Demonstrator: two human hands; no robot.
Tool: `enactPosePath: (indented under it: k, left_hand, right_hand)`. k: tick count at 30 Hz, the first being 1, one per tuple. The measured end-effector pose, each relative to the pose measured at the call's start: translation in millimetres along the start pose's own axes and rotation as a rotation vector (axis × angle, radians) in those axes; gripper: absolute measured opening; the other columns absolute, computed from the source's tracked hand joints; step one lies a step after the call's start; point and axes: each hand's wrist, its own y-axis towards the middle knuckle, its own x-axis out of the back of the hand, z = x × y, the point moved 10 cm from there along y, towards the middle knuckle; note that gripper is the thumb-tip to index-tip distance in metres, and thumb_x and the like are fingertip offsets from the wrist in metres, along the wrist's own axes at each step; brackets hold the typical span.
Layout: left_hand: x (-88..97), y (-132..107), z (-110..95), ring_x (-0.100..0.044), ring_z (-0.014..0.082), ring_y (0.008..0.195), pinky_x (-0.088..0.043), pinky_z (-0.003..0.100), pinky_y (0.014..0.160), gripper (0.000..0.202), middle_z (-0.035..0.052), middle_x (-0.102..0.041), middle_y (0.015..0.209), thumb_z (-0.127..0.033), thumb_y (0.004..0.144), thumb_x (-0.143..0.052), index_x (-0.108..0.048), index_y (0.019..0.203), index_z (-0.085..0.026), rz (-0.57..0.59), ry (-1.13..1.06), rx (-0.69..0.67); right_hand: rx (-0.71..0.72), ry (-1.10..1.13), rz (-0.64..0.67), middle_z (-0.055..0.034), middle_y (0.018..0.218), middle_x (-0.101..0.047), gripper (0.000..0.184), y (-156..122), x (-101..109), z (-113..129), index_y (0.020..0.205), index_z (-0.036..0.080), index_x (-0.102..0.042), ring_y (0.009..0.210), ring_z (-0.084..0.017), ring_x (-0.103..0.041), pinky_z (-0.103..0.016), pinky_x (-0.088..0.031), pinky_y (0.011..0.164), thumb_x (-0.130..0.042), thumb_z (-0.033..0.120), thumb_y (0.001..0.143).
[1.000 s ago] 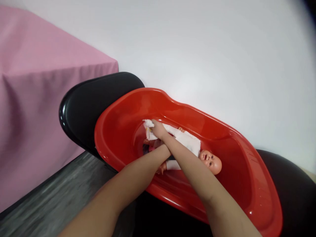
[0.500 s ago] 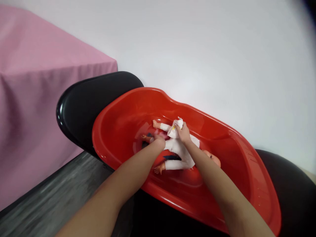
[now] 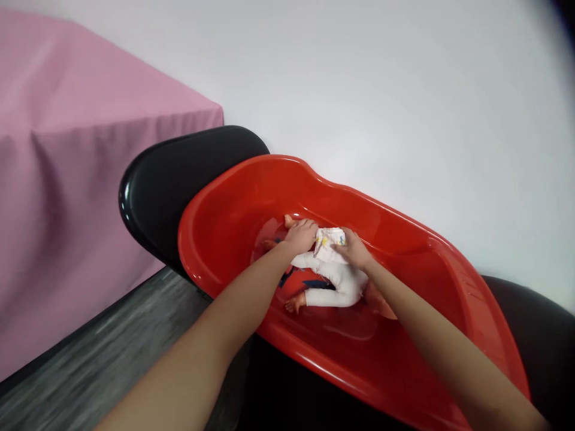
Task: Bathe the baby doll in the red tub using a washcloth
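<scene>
A baby doll point(image 3: 335, 287) in a white suit lies inside a red plastic tub point(image 3: 233, 197), its head hidden behind my right forearm. A small white cloth with coloured marks point(image 3: 330, 241) sits over the doll's middle. My left hand point(image 3: 300, 234) grips the cloth's left edge near the doll's leg. My right hand point(image 3: 356, 250) pinches the cloth's right edge. Both hands are closed on the cloth. One doll foot point(image 3: 294, 304) shows at the near side.
The tub rests on a black glossy seat or stand point(image 3: 171, 179), which also shows at the far right point(image 3: 534, 335). A pink cloth-covered table point(image 3: 67, 179) stands at the left. A white wall is behind and grey floor point(image 3: 103, 359) lies below.
My right hand carried the cloth from the doll's feet toward its middle. My left hand rose from the doll's legs and now grips the cloth too. The doll's head is now covered by my arm.
</scene>
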Motion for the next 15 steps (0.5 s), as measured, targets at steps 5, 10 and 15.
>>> enactPosePath:
  k: [5, 10, 15]
  left_hand:
    - [-35.9, -2.6, 13.7, -0.026, 0.0325, 0.165, -0.021, 0.049, 0.135, 0.059, 0.0171, -0.037, 0.175, -0.013, 0.107, -0.044, -0.043, 0.166, -0.008, 0.108, 0.123, 0.015]
    - [-24.3, -6.1, 4.1, -0.053, 0.0336, 0.135, -0.040, 0.050, 0.119, 0.047, 0.0187, -0.062, 0.144, -0.011, 0.107, -0.040, -0.060, 0.150, -0.007, 0.059, 0.205, 0.022]
    - [-26.0, 2.1, 8.8, -0.054, 0.0369, 0.128, -0.049, 0.052, 0.105, 0.046, 0.0242, -0.061, 0.137, -0.005, 0.105, -0.037, -0.069, 0.138, -0.004, 0.031, 0.158, 0.105]
  right_hand:
    - [0.054, -0.363, 0.012, -0.0122, 0.123, -0.067, 0.033, -20.0, 13.2, 11.4, 0.127, 0.020, -0.065, 0.102, -0.027, -0.067, -0.035, -0.048, 0.081, -0.069, 0.040, 0.102]
    - [0.158, -0.544, -0.031, -0.0119, 0.119, -0.068, 0.024, -31.2, 23.9, 35.5, 0.127, 0.019, -0.063, 0.107, -0.026, -0.064, -0.033, -0.044, 0.082, -0.061, 0.035, 0.108]
    - [0.240, -0.680, 0.045, -0.0135, 0.121, -0.069, 0.026, -29.1, 14.3, 37.9, 0.125, 0.021, -0.069, 0.112, -0.028, -0.062, -0.036, -0.043, 0.087, -0.049, 0.033, 0.113]
